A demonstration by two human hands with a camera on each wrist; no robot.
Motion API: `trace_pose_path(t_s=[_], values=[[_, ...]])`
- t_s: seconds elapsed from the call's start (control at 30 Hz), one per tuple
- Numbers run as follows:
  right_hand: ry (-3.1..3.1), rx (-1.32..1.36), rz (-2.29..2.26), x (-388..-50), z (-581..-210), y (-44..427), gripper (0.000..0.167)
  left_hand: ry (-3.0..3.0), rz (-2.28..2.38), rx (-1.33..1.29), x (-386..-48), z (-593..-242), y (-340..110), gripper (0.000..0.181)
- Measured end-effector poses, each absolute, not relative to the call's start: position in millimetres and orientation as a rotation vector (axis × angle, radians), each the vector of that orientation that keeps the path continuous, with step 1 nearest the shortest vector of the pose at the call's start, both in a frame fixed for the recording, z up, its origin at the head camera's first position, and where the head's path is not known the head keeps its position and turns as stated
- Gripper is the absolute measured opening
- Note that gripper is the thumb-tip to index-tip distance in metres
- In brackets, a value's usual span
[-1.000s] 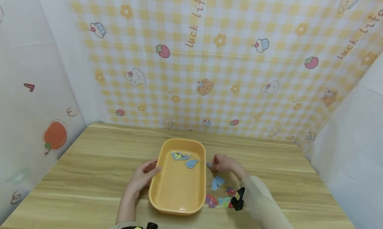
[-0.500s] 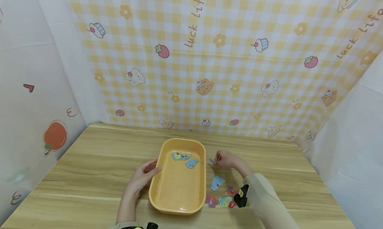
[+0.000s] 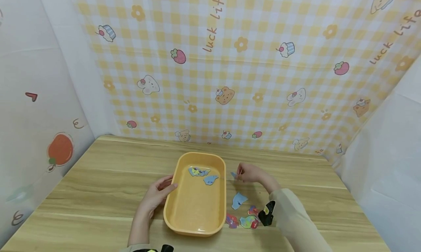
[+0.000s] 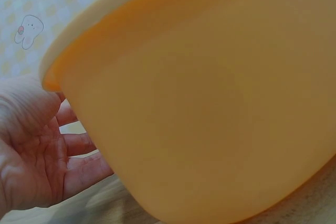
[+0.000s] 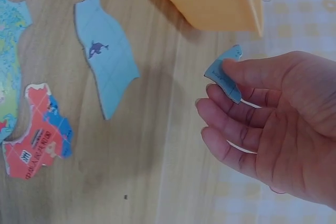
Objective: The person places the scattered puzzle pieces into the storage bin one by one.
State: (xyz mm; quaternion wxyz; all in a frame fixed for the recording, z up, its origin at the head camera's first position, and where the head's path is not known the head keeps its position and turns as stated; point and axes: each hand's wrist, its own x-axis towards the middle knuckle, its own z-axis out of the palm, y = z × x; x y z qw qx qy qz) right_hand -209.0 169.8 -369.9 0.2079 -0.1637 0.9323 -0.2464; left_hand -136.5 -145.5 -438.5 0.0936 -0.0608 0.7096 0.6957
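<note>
My left hand (image 3: 159, 194) grips the left wall of a yellow plastic tray (image 3: 197, 231), thumb over the rim and fingers against the outside, as the left wrist view also shows. To the right of the tray, my right hand (image 3: 250, 172) pinches a small blue puzzle piece (image 5: 224, 77) between thumb and index finger, the other fingers loosely bent. Inside the tray, toward its far end, lie a blue and yellow puzzle piece (image 3: 198, 172) and a plain blue puzzle piece (image 3: 210, 180). A blue piece with a whale (image 5: 105, 56) lies flat on the table below my right hand.
Nearer the front, right of the tray, lie a red and purple piece (image 3: 232, 221), a green piece (image 3: 248, 222) and a red piece (image 5: 38, 129). The wooden table (image 3: 108, 193) meets a yellow checked cloth (image 3: 197, 76) behind and white cloth at both sides.
My right hand has moved slightly away from the tray, back and to the right, with the small blue puzzle piece still pinched. My left hand and the tray have stayed put.
</note>
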Motion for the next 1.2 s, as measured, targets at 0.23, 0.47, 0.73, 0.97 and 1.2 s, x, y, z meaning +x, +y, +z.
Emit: trace_pose_path(t_s=[0.23, 0.47, 0.73, 0.97, 1.2], values=[[2.580, -0.472, -0.741, -211, -364, 168, 0.009, 2.098, 2.076, -0.182, -137, -439, -145, 0.053], [2.569, -0.501, -0.797, -214, -360, 167, 0.008, 2.094, 2.085, -0.181, -137, -438, -145, 0.053], [2.569, -0.551, -0.831, -217, -356, 165, 0.007, 2.098, 2.078, -0.174, -137, -438, -145, 0.054], [2.604, -0.563, -0.828, -218, -354, 161, 0.009, 2.091, 2.074, -0.173, -137, -439, -146, 0.054], [2.602, -0.564, -0.840, -219, -353, 154, 0.008, 2.085, 2.078, -0.173, -137, -439, -146, 0.054]])
